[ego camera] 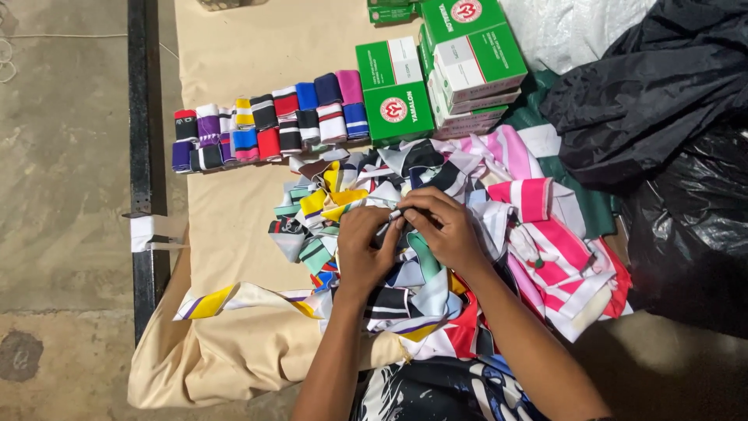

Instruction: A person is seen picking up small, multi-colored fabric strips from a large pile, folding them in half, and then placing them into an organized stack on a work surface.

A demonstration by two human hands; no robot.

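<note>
Both hands over the loose ribbing pile (436, 234) — left hand (366, 249) and right hand (444, 226) pinch one white-striped strip (393, 214) taut between fingertips. Folded rolls (269, 125) lined up beside green boxes (436, 74).

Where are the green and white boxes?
In the head view, the green and white cardboard boxes sit at the table's far edge, right of the rolled striped fabric bands, beyond the loose fabric pile.

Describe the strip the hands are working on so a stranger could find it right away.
Start at the loose heap of striped strips below the green boxes. At its middle, the left hand and right hand meet. The strip is the small white piece pinched between their fingertips, lifted off the heap.
</note>
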